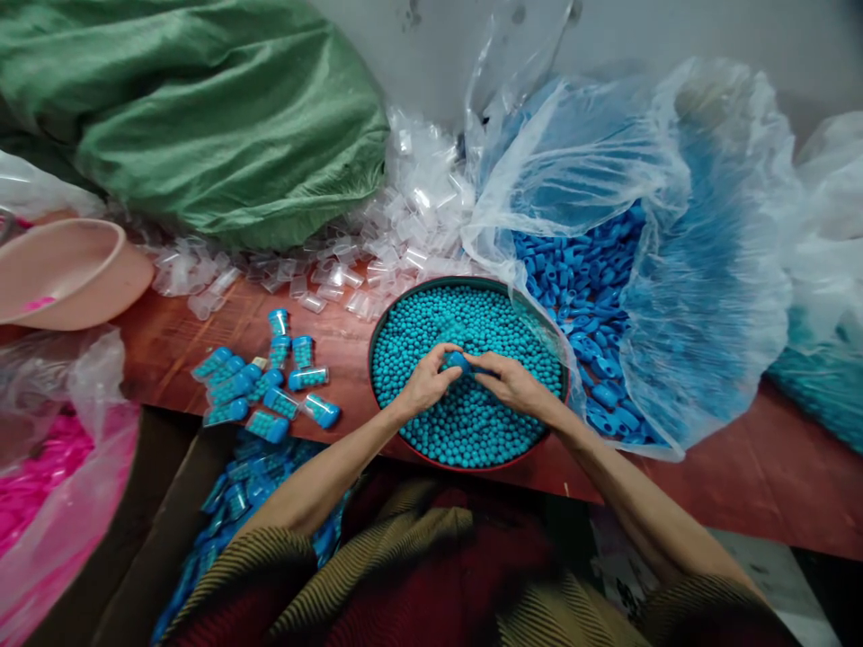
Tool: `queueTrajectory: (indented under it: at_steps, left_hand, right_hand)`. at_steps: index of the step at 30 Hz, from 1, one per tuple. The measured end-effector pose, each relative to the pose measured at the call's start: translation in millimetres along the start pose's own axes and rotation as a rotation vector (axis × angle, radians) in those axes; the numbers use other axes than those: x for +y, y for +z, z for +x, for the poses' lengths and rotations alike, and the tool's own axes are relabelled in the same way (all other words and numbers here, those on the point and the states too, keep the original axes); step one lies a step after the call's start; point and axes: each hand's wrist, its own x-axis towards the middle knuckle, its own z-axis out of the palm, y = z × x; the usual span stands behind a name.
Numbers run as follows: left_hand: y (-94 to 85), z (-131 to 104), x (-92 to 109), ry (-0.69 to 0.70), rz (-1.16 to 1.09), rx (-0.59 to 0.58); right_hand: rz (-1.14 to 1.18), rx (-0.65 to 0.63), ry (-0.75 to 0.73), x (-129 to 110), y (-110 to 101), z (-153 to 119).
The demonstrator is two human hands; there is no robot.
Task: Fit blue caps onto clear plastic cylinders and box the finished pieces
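Closest in is the person's striped sleeve (270, 557), with a heap of blue tubes (235, 503) low down past it and pink bits (47, 467) in a bag off to the left. Next comes the red table (775, 476), where a round tub (371, 359) of blue beads (465, 440) sits at the edge. Both hands are over the beads. The left hand (430, 382) has its thumb and finger curled in close, holding a small blue piece (457, 361) between the tips. The right hand (512, 382) has its fingers close together, right by that piece, but I cannot tell if they grip it too. I also cannot see if a clear tube is hidden in there. To do this well, I think both hands should stay low over the tub, so any bead that slips drops back in. A light, steady pinch with the left and small moves with the right look best; a hard squeeze could make the piece pop out. To the left on the table lies a group of small capped tubes (233, 385) with beads inside. Farther back are empty clear tubes (397, 261), blue plastic parts (586, 270) in a see-through bag (707, 296), and a big green sack (235, 117).
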Motion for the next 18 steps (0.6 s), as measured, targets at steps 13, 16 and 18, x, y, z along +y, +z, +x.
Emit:
queueTrajectory:
  at_steps: [13, 16, 18]
  left_hand:
    - [0.8, -2.3, 4.6, 0.183, 0.014, -0.024]
    - [3.6, -2.1, 5.7, 0.234, -0.023, 0.016]
    - [4.1, -2.8, 7.9, 0.204, -0.042, 0.024]
  right_hand:
    - [-0.122, 0.065, 0.079, -17.8, 13.2, 3.9]
    - [-0.333, 0.039, 0.042, -23.6, 22.8, -1.3]
    - [-0.431, 0.05, 0.028, -24.8, 28.7, -2.0]
